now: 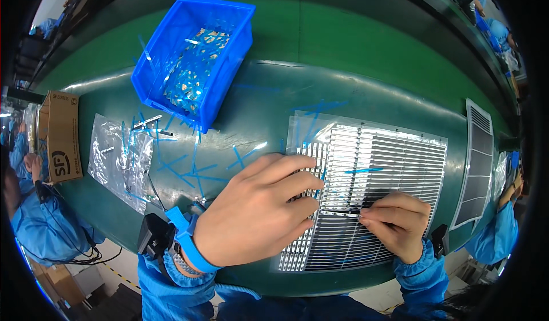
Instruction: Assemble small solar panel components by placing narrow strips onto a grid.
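A flat panel of thin silver strips (pixel 394 149) lies on a clear sheet on the green table (pixel 343 46). My left hand (pixel 257 212) rests palm down on the panel's left part, fingers spread and pressing it flat. My right hand (pixel 397 221) pinches a thin dark strip (pixel 343 211) at the panel's lower middle, thumb and fingers closed on its right end. A blue film sliver (pixel 366 170) lies on the panel above my right hand.
A blue plastic bin (pixel 171 52) with small parts stands at the back left. Several blue film strips (pixel 189 169) and a clear bag (pixel 117 155) lie left of my hands. A cardboard box (pixel 62 135) sits far left, another strip panel (pixel 479 161) far right. Other workers in blue sit at both sides.
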### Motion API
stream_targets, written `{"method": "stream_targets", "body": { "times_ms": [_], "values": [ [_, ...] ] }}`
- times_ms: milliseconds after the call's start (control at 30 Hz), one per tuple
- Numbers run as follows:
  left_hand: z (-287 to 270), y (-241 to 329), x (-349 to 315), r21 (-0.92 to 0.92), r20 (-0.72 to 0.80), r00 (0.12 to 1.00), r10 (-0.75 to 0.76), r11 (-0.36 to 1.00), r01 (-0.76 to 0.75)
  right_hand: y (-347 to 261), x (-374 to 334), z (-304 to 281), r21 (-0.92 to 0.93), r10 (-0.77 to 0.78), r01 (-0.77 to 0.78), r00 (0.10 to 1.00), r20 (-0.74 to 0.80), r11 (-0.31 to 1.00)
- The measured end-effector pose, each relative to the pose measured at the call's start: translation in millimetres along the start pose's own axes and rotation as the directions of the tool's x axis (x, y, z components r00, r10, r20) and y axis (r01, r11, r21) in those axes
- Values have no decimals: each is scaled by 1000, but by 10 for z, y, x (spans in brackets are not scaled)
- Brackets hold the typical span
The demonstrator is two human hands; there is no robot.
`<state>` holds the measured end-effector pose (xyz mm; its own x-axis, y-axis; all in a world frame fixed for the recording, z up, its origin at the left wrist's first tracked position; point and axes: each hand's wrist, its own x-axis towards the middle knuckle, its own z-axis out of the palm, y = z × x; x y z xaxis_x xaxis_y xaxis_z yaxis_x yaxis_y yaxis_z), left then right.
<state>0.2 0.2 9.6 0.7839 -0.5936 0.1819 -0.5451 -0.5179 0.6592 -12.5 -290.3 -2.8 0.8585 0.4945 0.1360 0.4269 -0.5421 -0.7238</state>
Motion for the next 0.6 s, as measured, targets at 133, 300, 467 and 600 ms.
{"method": "stream_targets", "body": {
  "times_ms": [133,300,467,600],
  "values": [
    [-12,24,4,6,11,1000,-7,1000,7,-17,-13,-28,34,31,-31,1000,-6,999],
    [5,7,2,8,12,1000,-6,1000,6,-16,-3,-32,68,16,-15,1000,-2,998],
    [13,-9,-6,17,8,1000,0,1000,0,1,3,-7,36,-3,3,1000,9,999],
    [14,11,-7,19,6,1000,1,1000,-1,-5,-21,-10,-7,0,0,1000,9,1000]
  ]
}}
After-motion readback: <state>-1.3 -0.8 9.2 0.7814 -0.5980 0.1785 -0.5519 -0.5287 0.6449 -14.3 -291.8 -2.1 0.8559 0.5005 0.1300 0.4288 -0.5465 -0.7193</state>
